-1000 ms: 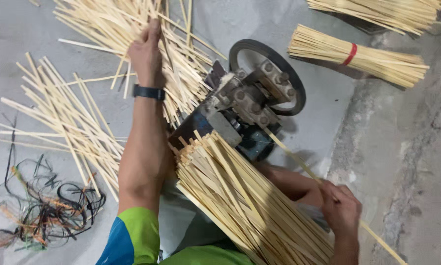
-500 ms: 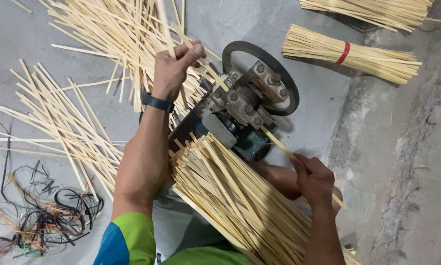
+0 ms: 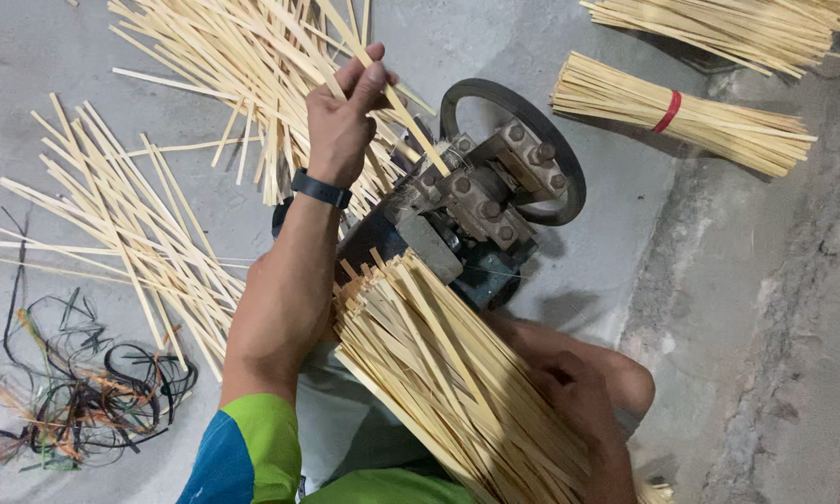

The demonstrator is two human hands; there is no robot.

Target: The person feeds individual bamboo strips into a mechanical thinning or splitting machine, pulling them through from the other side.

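My left hand [image 3: 340, 121], a black band on its wrist, pinches a thin bamboo strip [image 3: 410, 126] that slants from the loose pile down to the machine's far side. The small metal roller machine [image 3: 476, 201] with a black wheel [image 3: 522, 112] stands on the floor in front of me. A thick bundle of bamboo strips [image 3: 438, 373] lies across my lap, its ends touching the machine's near side. My right hand [image 3: 578, 392] rests low at the bundle's right edge, fingers curled on the strips there.
Loose bamboo strips are heaped behind the machine [image 3: 252, 65] and spread at the left [image 3: 130, 233]. A bundle tied with a red band [image 3: 681, 112] lies at the upper right, another bundle [image 3: 737, 23] beyond it. Tangled cords [image 3: 84, 392] lie at the lower left. Rough concrete [image 3: 793, 327] runs along the right.
My left hand has drawn back from the loose pile toward the machine, holding a strip. My right hand has pulled away from the machine's feed side down onto the lap bundle.
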